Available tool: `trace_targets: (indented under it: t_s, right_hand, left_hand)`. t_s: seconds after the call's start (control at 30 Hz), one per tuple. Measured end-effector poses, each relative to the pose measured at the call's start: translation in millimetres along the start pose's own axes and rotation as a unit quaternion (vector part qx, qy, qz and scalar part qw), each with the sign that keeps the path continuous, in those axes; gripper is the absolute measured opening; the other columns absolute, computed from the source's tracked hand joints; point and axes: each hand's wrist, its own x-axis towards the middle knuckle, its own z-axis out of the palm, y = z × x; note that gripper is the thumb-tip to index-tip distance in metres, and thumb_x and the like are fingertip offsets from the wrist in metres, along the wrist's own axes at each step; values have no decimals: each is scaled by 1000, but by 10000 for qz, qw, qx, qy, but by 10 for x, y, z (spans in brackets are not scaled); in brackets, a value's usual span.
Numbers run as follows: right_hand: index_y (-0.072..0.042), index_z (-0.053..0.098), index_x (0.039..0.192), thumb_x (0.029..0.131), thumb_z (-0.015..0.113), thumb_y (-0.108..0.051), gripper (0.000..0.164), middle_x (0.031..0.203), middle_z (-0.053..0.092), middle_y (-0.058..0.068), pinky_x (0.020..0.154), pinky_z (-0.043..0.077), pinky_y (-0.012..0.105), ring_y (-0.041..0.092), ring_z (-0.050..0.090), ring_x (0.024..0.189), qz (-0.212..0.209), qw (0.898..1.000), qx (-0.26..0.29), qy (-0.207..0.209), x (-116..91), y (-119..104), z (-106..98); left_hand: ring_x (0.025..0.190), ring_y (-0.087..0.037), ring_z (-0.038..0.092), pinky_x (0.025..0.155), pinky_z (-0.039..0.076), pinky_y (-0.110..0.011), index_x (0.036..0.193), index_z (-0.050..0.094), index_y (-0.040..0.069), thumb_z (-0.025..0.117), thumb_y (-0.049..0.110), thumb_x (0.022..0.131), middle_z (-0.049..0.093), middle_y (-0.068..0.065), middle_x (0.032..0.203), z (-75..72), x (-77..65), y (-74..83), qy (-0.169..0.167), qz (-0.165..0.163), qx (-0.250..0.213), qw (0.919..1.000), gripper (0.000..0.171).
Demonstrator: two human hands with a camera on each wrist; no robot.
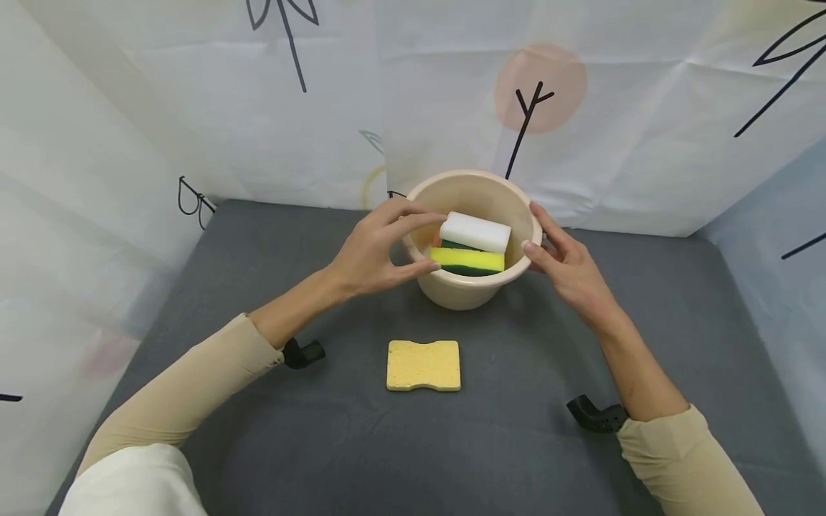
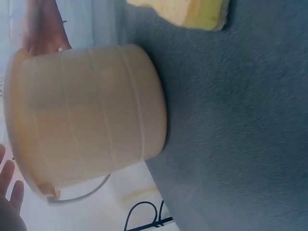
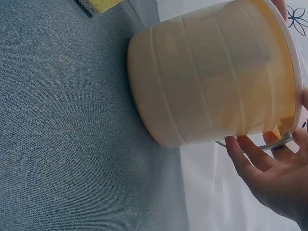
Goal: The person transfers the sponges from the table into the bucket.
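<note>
A cream bucket (image 1: 458, 294) stands upright on the grey table. Inside it lie a white block with rounded edges (image 1: 475, 232) and, in front, a yellow and green scrub sponge (image 1: 467, 259); something dark green shows between them. My left hand (image 1: 377, 247) reaches over the left rim, thumb and fingers spread apart, fingertips near the white block and thumb tip by the scrub sponge. At the right rim, my right hand (image 1: 568, 269) grips the bucket, thumb at the rim and fingers along the outer wall (image 3: 250, 156). A yellow sponge with notched sides (image 1: 423, 366) lies flat before the bucket.
Behind the bucket hangs a white cloth backdrop (image 1: 445, 100) with printed plants, which continues along both sides. The bucket's wire handle (image 2: 84, 196) hangs down at its side. Black wrist mounts (image 1: 303, 354) are worn at both sleeves.
</note>
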Motion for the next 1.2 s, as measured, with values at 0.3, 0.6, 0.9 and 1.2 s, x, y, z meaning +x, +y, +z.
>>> trace_targets:
  t_s: [0.3, 0.6, 0.9, 1.2]
  right_hand:
    - [-33, 24, 143, 92, 54, -23, 60, 149, 20, 0, 79, 49, 21, 29, 40, 124, -7, 10000, -1, 17, 1, 14, 1]
    - [-34, 25, 143, 92, 53, -21, 60, 148, 22, -1, 80, 49, 21, 30, 44, 120, -26, 10000, -12, 8, 17, 4, 6]
    - [-34, 24, 143, 92, 54, -24, 60, 148, 23, 2, 79, 49, 21, 30, 47, 118, 37, 9999, -96, 31, -1, 20, -1]
    - [-35, 25, 143, 92, 54, -24, 60, 148, 22, 1, 79, 49, 21, 30, 45, 120, 46, 9999, -89, 53, 9, 20, 14]
  left_hand:
    - [107, -16, 49, 90, 40, -31, 117, 62, 12, 73, 36, 75, 56, -1, 113, -72, -251, 130, 267, 110, -290, 9992, 49]
    - [106, -15, 50, 89, 41, -28, 118, 60, 10, 75, 34, 74, 55, -1, 116, -59, -538, 245, 51, 57, -392, 9992, 53]
    - [113, -17, 47, 94, 38, -30, 126, 54, 11, 79, 27, 69, 51, -2, 125, 77, -884, 296, -256, -302, -806, 9960, 64]
    - [125, -18, 38, 99, 34, -35, 136, 44, 13, 76, 44, 70, 39, -4, 138, 272, -1185, 347, -1009, -836, -941, 9869, 79]
